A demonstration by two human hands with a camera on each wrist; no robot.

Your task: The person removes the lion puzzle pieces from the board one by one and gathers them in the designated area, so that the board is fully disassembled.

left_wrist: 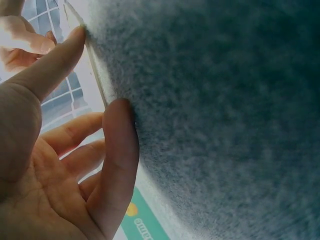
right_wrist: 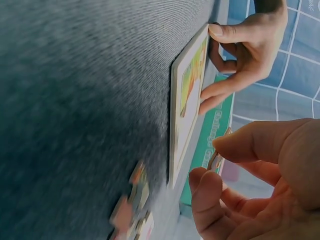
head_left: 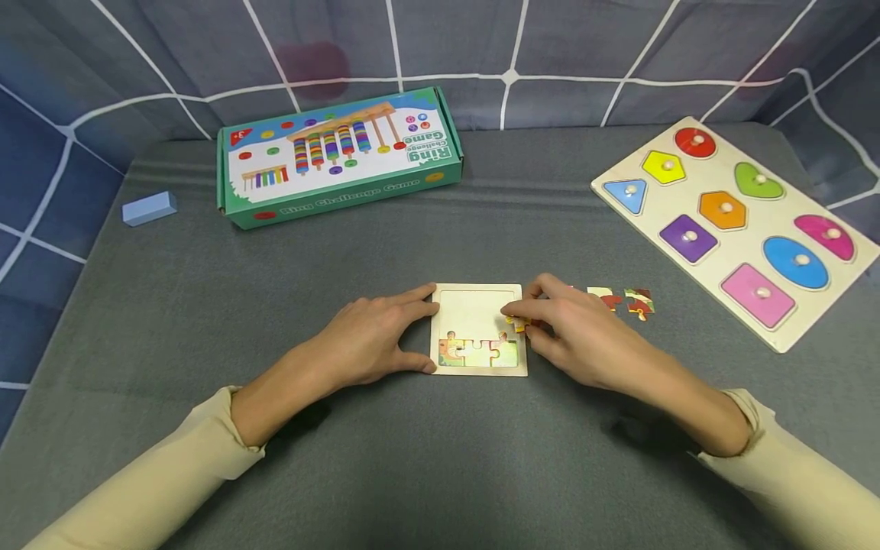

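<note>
A small square wooden puzzle tray point(head_left: 474, 313) lies flat on the cloth. Along its lower part sits a joined row of puzzle pieces point(head_left: 502, 355); bare wood shows above. My left hand point(head_left: 367, 336) touches the tray's left edge, thumb by the lower corner and fingertips by the upper one. Over the tray's right edge, my right hand point(head_left: 577, 328) pinches a puzzle piece point(right_wrist: 215, 161) between thumb and fingers; the right wrist view shows it raised off the tray. Loose puzzle pieces point(head_left: 640, 303) lie right of that hand, which partly hides them.
At the back stands a green Ring Challenge Game box point(head_left: 344, 156). A light blue block point(head_left: 149, 208) lies at the far left. To the right is a shape board point(head_left: 742, 206) with knobbed coloured shapes. Checked cloth point(head_left: 454, 46) rises behind the grey surface.
</note>
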